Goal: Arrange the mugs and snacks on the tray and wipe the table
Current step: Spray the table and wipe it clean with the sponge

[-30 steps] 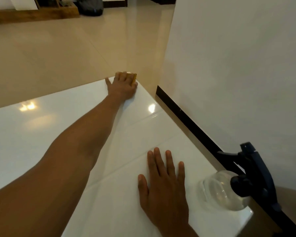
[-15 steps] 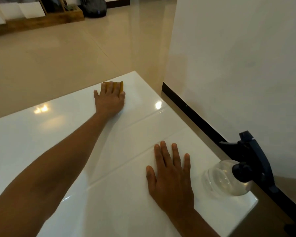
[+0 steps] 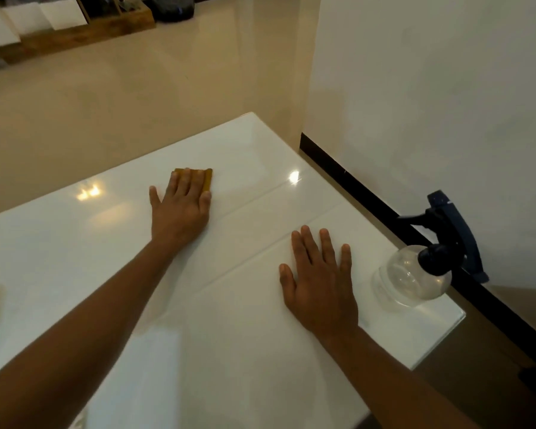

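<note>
White glossy table (image 3: 75,258) fills the lower view, seams running across it. Your right hand (image 3: 321,281) is nearest, flat on the top palm down, fingers spread, holding nothing. Just right of it, near the table's right corner, a clear spray bottle (image 3: 409,278) stands upright with a dark blue trigger head, apart from your hand. Your left arm reaches farther out; your left hand (image 3: 181,209) lies palm down with fingers close together, pressing a yellow sponge (image 3: 208,179) flat on the table, only its far and right edges showing past the fingertips. Sponge sits toward the far edge, well short of the far corner. Mugs, snacks, tray: can't make any out; only a blurred pale shape at the left edge. Beyond, beige floor (image 3: 106,97), white wall (image 3: 430,88) on the right.
</note>
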